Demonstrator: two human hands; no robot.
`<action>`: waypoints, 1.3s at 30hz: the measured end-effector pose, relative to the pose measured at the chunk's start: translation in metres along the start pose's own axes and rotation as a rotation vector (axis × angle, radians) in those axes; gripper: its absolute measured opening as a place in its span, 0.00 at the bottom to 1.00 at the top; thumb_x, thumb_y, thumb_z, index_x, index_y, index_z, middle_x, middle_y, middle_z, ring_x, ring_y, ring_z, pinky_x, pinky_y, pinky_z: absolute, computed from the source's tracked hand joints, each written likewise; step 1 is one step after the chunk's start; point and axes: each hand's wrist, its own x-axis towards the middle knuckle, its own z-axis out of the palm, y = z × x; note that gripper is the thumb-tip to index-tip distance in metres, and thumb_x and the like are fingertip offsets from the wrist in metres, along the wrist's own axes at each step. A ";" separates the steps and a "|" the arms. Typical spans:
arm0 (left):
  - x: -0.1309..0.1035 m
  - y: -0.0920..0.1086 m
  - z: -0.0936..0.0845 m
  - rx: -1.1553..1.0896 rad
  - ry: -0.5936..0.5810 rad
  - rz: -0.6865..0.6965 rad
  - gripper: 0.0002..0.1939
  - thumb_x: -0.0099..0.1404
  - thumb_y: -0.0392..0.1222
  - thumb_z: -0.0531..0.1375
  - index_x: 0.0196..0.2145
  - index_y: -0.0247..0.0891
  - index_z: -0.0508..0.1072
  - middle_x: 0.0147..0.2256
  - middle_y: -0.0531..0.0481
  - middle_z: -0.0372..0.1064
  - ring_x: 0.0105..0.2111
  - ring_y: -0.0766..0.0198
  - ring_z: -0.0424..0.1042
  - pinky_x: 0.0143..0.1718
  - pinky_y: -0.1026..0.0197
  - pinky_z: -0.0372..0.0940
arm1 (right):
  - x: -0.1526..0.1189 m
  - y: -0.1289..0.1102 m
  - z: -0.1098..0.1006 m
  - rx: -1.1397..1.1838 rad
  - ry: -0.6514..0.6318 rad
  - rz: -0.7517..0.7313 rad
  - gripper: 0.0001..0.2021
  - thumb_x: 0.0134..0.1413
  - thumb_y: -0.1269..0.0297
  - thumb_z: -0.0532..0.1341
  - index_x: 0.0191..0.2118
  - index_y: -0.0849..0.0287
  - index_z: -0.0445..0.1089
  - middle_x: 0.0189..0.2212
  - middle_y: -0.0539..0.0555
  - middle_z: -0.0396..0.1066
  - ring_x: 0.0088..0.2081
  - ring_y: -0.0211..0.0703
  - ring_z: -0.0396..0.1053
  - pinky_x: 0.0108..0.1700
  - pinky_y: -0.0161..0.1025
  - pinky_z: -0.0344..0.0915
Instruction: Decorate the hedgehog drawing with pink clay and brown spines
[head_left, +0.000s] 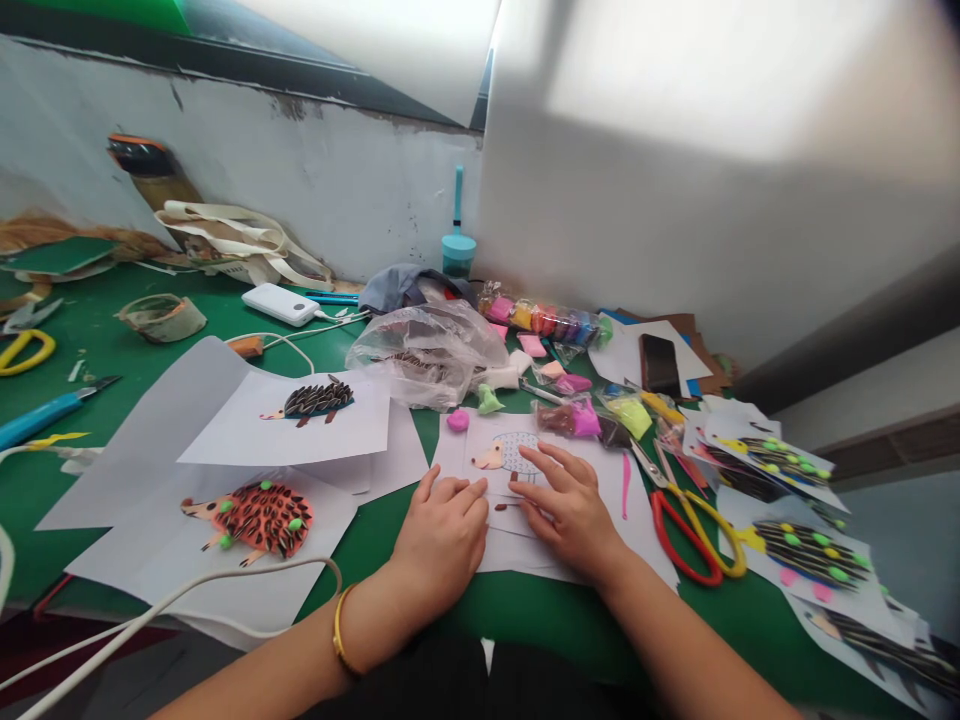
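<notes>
A sheet of white paper [600, 520] lies before me with a hedgehog drawing [491, 457] on it, its face filled in light tan and its body outlined in blue. My left hand [446, 525] rests at the sheet's left edge, fingers together and loosely extended, nothing visible in them. Over the drawing's right side my right hand [570, 508] is spread open, partly hiding the body. A small dark brown clay piece [501, 507] sits on the paper between both hands. A pink clay lump [457, 420] and a thin pink strip [625, 487] lie near the drawing.
Red-and-yellow scissors [686, 540] lie to the right, beside several finished hedgehog pictures [810, 550]. Left are a red hedgehog picture [255, 520] and a white cable [225, 575]. Clay packets [577, 417], a plastic bag [427, 350] and a phone [659, 364] lie behind.
</notes>
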 end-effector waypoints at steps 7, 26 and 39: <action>-0.001 -0.001 0.002 0.001 0.002 -0.003 0.08 0.67 0.37 0.57 0.42 0.41 0.75 0.51 0.47 0.74 0.47 0.55 0.70 0.62 0.40 0.53 | 0.006 -0.015 0.008 -0.013 0.005 -0.085 0.06 0.62 0.61 0.61 0.41 0.47 0.77 0.59 0.50 0.68 0.62 0.53 0.60 0.58 0.53 0.54; 0.002 0.000 -0.001 -0.004 0.018 -0.020 0.09 0.68 0.37 0.55 0.43 0.42 0.75 0.47 0.48 0.76 0.48 0.56 0.70 0.66 0.38 0.46 | 0.032 -0.022 0.018 -0.001 -0.016 -0.013 0.06 0.64 0.66 0.60 0.39 0.52 0.76 0.35 0.51 0.76 0.44 0.45 0.66 0.48 0.47 0.52; 0.000 -0.001 -0.001 -0.009 0.024 -0.019 0.09 0.66 0.36 0.56 0.42 0.41 0.74 0.47 0.46 0.73 0.48 0.56 0.70 0.66 0.40 0.46 | 0.018 -0.020 0.015 0.032 -0.033 -0.056 0.09 0.60 0.68 0.60 0.44 0.50 0.75 0.45 0.50 0.78 0.52 0.49 0.66 0.53 0.49 0.51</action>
